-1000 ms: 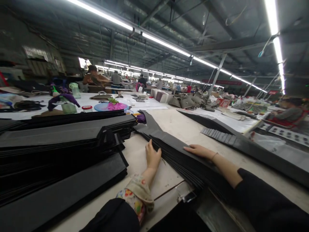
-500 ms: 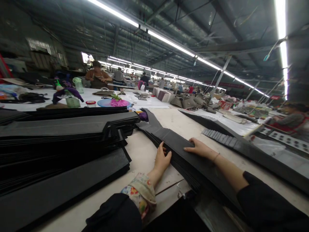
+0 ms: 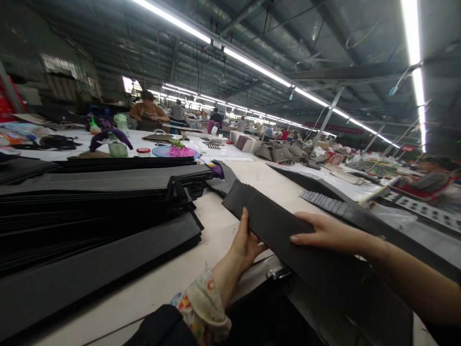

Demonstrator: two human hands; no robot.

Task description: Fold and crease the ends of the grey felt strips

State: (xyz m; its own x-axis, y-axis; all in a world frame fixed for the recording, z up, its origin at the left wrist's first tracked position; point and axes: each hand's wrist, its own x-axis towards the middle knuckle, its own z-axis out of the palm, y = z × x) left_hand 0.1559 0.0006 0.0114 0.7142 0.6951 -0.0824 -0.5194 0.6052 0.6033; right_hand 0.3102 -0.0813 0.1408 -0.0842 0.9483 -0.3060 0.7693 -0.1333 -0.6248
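Holding a stack of dark strips (image 3: 272, 226) slantwise over the pale desk (image 3: 212, 235), the person's left hand (image 3: 245, 249) is part-closed around its near edge, thumb on top. The right hand (image 3: 326, 234), also part-closed, grips the far edge. More strips lie in piles (image 3: 104, 262) to the left, well apart from the right hand.

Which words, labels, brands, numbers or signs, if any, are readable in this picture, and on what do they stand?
Nothing is readable.
Red banner at the back: too blurred.
Red sign at right: too small.
Red printed item on the table: too blurred.
Held dark strips: no lettering visible.
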